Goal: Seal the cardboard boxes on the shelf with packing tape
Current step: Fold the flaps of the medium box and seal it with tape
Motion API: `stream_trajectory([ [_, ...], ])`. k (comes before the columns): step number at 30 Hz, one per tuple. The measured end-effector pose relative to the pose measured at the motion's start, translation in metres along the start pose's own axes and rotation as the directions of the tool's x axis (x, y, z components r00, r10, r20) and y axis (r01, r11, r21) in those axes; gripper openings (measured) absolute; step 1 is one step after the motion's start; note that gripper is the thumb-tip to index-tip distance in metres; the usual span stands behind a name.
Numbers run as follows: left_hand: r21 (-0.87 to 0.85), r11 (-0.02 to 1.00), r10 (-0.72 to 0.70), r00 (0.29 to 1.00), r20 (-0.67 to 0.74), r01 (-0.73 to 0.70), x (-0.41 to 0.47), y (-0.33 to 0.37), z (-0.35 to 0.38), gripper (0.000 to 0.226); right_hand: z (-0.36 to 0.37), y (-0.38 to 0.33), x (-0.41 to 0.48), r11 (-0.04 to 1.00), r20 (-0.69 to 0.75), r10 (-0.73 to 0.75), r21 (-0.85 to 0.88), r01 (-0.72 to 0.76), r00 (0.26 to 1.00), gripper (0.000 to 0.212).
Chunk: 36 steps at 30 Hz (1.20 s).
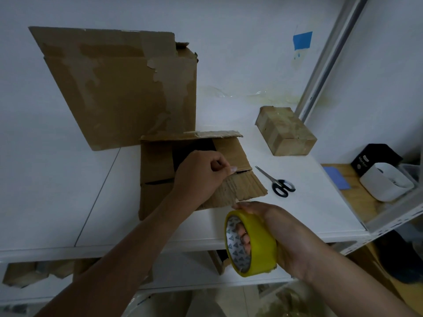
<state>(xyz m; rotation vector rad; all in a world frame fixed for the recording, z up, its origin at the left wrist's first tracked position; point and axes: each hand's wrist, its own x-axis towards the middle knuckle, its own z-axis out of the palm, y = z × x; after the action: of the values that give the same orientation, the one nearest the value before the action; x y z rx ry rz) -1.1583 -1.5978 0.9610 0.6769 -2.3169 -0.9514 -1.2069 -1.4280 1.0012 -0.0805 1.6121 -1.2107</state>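
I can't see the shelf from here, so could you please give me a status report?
Left hand pinches tape end over middle box, flaps unsealed. Right hand grips tape roll. Scissors beside box, apart from it.

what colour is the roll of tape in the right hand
Yellow, with a white core printed with small grey triangles; tape roll in the right hand, head view.

A dimly lit white wall [229, 30] stood well beyond the right hand's fingers [242, 234], with a blue patch [302, 40] high to their right. The white shelf [57, 191] lay below and to their left, a seam crossing its board. Far to their right were a grey metal upright [329, 58] and a lower wooden shelf [359, 200].
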Motion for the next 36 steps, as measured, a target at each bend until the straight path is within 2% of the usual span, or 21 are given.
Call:
stream_trajectory([
  [5,0.065,0.997,0.038,0.999,-0.015,-0.037,-0.003,0.002,0.002,0.018,0.0,0.0,0.0,0.998,0.005,-0.045,-0.042,0.045,0.999,0.026],
  [11,0.196,0.977,0.087,0.995,-0.037,-0.079,-0.007,0.01,0.004,0.018,0.002,0.0,-0.002,0.997,0.02,-0.076,0.011,0.076,0.997,0.023],
  [25,0.38,0.911,0.233,0.959,-0.159,-0.158,-0.013,0.011,0.011,0.017,0.005,0.0,-0.003,0.992,0.026,-0.111,0.066,0.109,0.993,0.026],
  [32,0.439,0.892,0.199,0.966,-0.162,-0.11,-0.012,0.01,0.009,0.026,0.007,0.003,-0.006,0.988,0.023,-0.136,0.075,0.134,0.99,0.021],
  [36,0.41,0.911,0.082,0.993,-0.088,-0.038,-0.01,0.011,0.003,0.038,0.007,0.003,-0.007,0.989,0.021,-0.136,0.066,0.135,0.99,0.018],
])
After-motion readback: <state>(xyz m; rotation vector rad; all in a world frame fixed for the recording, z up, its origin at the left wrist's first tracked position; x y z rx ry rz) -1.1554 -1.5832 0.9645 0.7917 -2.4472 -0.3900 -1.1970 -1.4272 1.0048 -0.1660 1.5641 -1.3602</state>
